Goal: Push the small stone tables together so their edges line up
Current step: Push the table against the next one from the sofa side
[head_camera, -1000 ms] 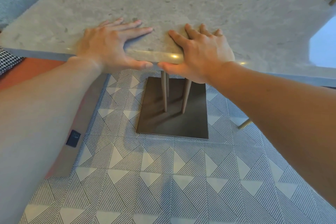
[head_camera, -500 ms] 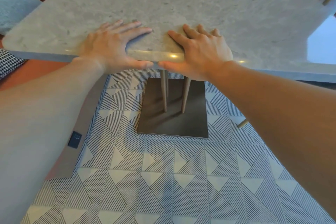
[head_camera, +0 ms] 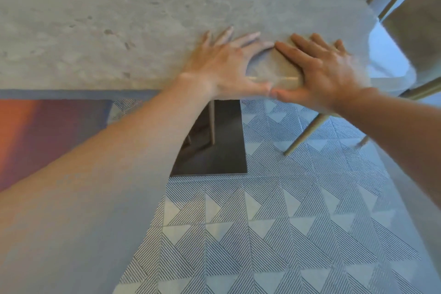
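Observation:
A grey stone table (head_camera: pixel 119 31) fills the upper part of the head view, its near edge running level across the frame. My left hand (head_camera: pixel 224 64) lies on the top with fingers spread and the thumb pressed on the near edge. Right beside it, my right hand (head_camera: pixel 327 71) holds the same edge in the same way, and the two thumbs almost touch. Below the hands, the table's thin legs stand on a dark square base plate (head_camera: pixel 222 150). I see no second table and no seam.
A chair (head_camera: pixel 410 31) with pale wooden legs (head_camera: pixel 303 133) stands close to the table's right corner. A red-orange bench (head_camera: pixel 35 131) lies under the table edge at the left. The floor (head_camera: pixel 286 222) has striped triangle tiles.
The table top now stretches across the left of the view with its edge level, and both hands sit further right. The cushions at the left are out of view; the chair is closer.

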{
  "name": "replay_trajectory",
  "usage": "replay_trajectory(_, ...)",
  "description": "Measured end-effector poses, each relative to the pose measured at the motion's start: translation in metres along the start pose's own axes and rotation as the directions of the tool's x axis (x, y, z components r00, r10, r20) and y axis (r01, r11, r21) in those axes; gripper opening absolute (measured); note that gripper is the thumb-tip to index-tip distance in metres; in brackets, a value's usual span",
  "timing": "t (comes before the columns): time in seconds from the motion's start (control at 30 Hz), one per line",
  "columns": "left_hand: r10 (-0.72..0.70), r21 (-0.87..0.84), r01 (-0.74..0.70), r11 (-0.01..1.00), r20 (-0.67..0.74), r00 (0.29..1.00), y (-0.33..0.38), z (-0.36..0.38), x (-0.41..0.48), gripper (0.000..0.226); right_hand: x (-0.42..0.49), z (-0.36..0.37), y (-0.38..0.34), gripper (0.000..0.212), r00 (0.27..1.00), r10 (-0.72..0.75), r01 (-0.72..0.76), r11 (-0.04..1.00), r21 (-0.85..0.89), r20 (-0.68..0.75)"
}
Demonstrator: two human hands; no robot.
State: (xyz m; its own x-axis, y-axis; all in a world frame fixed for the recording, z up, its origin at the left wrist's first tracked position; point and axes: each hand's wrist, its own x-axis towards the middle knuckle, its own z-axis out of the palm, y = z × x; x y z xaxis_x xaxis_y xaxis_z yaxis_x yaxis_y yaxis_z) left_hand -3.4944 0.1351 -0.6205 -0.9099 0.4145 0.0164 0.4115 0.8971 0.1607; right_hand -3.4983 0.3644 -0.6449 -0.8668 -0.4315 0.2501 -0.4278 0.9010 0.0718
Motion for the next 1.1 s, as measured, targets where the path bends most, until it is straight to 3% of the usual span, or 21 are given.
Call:
replay_trajectory(0.3, -0.026, 0.084, 0.028, 0.996, -0.029, 0.999, 0.003, -0.001, -0.014, 0.11, 0.0, 0.002, -0.001, 0.112, 0.996, -0.028, 0.027, 1.0, -0.011, -0.08)
replay_trajectory(0.5, -0.033, 0.073, 0.035, 0.997, -0.029, 0.999, 0.004, -0.003, -0.003, 0.112, 0.007, -0.001, 0.005, 0.115, 0.998, -0.038, 0.037, 0.999, -0.019, -0.044)
replay_trajectory(0.63, -0.045, 0.048, 0.047, 0.998, -0.049, 0.998, 0.007, -0.002, 0.001, 0.11, 0.009, 0.005, 0.012, 0.11, 0.994, -0.059, 0.056, 0.998, -0.037, -0.094)
replay_trajectory(1.1, -0.058, 0.011, 0.058, 0.998, -0.057, 0.997, 0.009, -0.004, -0.003, 0.108, 0.007, -0.002, 0.008, 0.118, 0.999, -0.034, 0.034, 0.999, -0.037, -0.011)
